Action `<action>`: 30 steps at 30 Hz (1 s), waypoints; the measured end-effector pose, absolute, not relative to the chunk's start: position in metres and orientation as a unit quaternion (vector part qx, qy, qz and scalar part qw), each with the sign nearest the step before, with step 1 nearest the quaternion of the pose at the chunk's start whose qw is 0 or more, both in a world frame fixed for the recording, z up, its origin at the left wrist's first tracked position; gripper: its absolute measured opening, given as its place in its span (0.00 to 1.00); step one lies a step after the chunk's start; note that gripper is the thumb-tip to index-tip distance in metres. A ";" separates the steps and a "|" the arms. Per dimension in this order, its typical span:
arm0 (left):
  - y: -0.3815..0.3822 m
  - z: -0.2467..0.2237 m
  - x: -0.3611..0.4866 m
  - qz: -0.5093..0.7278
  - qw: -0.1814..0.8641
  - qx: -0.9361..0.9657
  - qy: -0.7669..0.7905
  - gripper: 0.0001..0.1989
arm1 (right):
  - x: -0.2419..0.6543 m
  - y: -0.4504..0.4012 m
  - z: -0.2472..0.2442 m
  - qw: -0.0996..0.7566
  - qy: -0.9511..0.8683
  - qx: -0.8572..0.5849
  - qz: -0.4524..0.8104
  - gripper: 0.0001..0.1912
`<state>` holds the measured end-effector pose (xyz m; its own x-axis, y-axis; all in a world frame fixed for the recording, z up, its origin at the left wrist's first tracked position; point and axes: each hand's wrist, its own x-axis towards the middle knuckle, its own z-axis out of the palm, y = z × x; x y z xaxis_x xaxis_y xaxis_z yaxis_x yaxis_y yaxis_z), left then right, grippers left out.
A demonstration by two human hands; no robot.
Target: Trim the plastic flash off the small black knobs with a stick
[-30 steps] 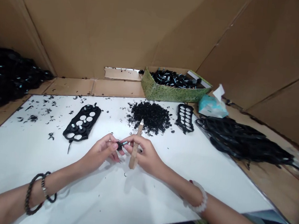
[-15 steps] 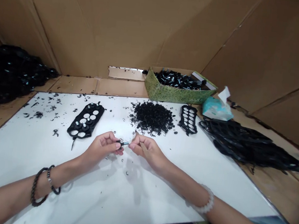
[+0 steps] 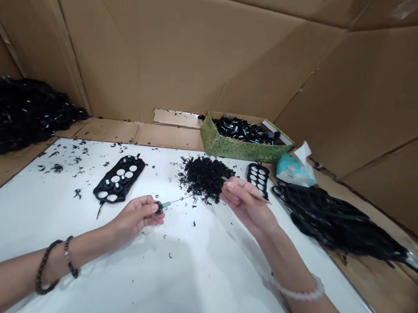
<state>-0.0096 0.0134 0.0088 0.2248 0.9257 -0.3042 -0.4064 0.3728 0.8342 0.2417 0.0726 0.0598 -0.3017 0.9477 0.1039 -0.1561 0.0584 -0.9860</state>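
Observation:
My left hand is closed around the dark head of a black-headed bolt. Its bare metal shank points right, and a thin line runs on from its tip. At the right edge of a pile of small black rings, my right hand pinches a slim, pointed tool; whether its tip touches the rings cannot be made out. Left of my left hand lies a black moulded sheet with round holes, some of them filled by black pieces with metal studs.
Behind the pile stands a green box full of black-and-metal pieces. A second holed sheet, a tissue pack and black strips lie at the right. A dark heap sits far left. Cardboard walls enclose the white table.
My right hand has moved right and away from the bolt, over to the ring pile, with the slim tool in it. My left hand still grips the bolt. The view has tilted up.

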 end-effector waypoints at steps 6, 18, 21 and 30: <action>0.013 0.014 -0.010 0.461 0.713 0.312 0.425 0.11 | 0.279 0.102 0.067 0.568 -0.481 -0.373 0.553 0.19; 0.011 0.004 -0.006 0.429 0.673 0.425 0.428 0.13 | 0.182 0.038 0.029 0.375 -0.730 -0.374 0.432 0.09; 0.010 0.001 -0.005 0.425 0.670 0.444 0.417 0.14 | 0.182 0.030 0.024 0.340 -0.809 -0.363 0.313 0.08; 0.008 0.000 -0.005 0.420 0.629 0.500 0.422 0.14 | 0.186 0.032 0.018 0.288 -0.913 -0.290 0.011 0.08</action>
<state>-0.0046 0.0076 -0.0001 0.2915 0.9500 -0.1120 -0.1062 0.1485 0.9832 0.1864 0.0322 0.0180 -0.6665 0.5353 0.5189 0.5222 0.8320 -0.1874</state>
